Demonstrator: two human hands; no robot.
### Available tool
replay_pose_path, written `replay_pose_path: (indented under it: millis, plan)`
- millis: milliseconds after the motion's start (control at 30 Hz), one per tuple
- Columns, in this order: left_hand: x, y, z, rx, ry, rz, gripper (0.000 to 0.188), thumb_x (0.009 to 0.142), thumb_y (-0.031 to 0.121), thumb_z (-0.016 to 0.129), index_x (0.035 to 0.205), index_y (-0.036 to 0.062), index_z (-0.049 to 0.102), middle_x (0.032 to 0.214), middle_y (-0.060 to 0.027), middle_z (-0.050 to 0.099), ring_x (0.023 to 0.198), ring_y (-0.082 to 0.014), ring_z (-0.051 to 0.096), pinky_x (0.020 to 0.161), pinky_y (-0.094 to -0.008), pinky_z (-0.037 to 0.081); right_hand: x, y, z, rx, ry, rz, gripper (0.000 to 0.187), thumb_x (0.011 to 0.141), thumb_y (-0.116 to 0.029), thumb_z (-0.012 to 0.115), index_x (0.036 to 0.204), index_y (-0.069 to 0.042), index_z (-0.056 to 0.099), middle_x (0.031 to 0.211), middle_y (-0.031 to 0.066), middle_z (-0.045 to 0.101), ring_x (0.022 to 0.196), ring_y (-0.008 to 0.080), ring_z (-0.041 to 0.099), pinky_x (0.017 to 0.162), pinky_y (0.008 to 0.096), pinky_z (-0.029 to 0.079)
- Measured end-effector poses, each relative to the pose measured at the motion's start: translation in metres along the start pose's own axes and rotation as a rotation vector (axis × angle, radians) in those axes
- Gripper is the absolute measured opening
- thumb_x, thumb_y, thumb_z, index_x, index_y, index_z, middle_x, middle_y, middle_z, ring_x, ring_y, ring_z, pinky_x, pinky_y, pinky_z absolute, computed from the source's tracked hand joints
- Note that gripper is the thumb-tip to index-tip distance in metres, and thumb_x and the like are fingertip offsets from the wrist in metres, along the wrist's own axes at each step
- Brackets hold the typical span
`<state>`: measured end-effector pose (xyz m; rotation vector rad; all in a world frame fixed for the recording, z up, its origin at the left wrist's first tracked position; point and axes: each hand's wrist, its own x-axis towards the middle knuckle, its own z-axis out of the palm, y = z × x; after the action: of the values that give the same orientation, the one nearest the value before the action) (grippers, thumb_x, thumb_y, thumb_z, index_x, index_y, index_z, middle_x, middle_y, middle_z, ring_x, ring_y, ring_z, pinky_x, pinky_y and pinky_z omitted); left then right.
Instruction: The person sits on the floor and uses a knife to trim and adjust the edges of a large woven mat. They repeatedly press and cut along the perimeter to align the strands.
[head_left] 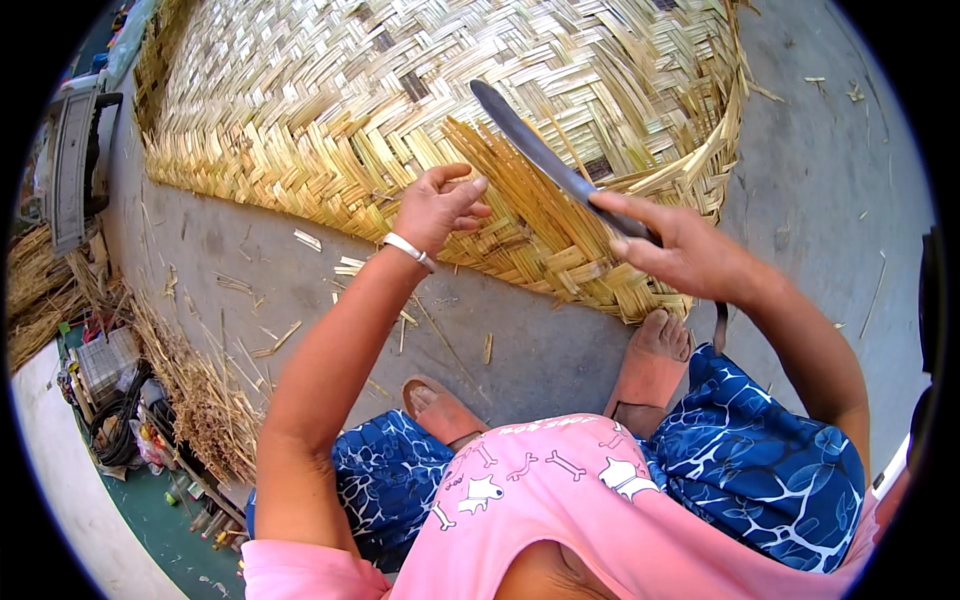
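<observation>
A large woven mat of split straw-coloured strips lies on the floor before me, its near edge folded into a braided border. My right hand grips a long, curved, dark metal blade near the mat's right corner. The blade slants up to the left over the mat; its curved tail end shows below my wrist. Under it fans a row of loose brown-yellow strips. My left hand, with a white bangle on the wrist, hovers just left of these strips. Its fingers are loosely bent and apart, with nothing visible in them.
Straw scraps litter the grey concrete floor. My sandalled feet stand close to the mat's near edge. At left are a dry straw bundle, a grey metal frame and a clutter of cables, bags and tools.
</observation>
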<state>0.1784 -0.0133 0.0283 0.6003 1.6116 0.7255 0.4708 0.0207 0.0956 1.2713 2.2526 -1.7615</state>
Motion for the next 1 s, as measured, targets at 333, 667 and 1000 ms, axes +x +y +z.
replay_pose_path:
  millis: [333,667,1000]
  plan:
    - [0.030,-0.031,0.032,-0.394,0.037,0.025,0.025,0.081,0.012,0.074,0.084,0.0107,0.050,0.069,-0.0016,0.059,0.052,-0.0157,0.061,0.043,-0.0297,0.051,-0.016,-0.014,0.012,0.319,-0.288,-0.030,0.052,0.091,-0.024,0.060,0.139,-0.011,0.047,0.096,0.0031,0.057,0.086,0.0104,0.051,0.077,0.0252,0.043]
    - [0.019,-0.033,0.042,-0.338,0.093,0.050,0.022,0.087,0.019,0.069,0.079,0.0105,0.051,0.064,0.0004,0.057,0.049,-0.0085,0.056,0.041,-0.0218,0.045,0.018,-0.014,-0.016,-0.096,-0.258,0.104,0.052,0.088,-0.028,0.055,0.130,0.003,0.052,0.117,0.0211,0.063,0.106,0.0281,0.062,0.094,0.0341,0.045]
    - [0.008,-0.028,0.030,-0.588,-0.078,-0.086,0.018,0.093,0.029,0.062,0.094,0.0110,0.059,0.078,0.0009,0.063,0.059,-0.0092,0.060,0.051,-0.0236,0.051,0.015,-0.031,-0.012,-0.281,-0.258,0.130,0.048,0.088,-0.026,0.053,0.129,-0.002,0.054,0.112,0.0243,0.063,0.102,0.0354,0.062,0.092,0.0397,0.046]
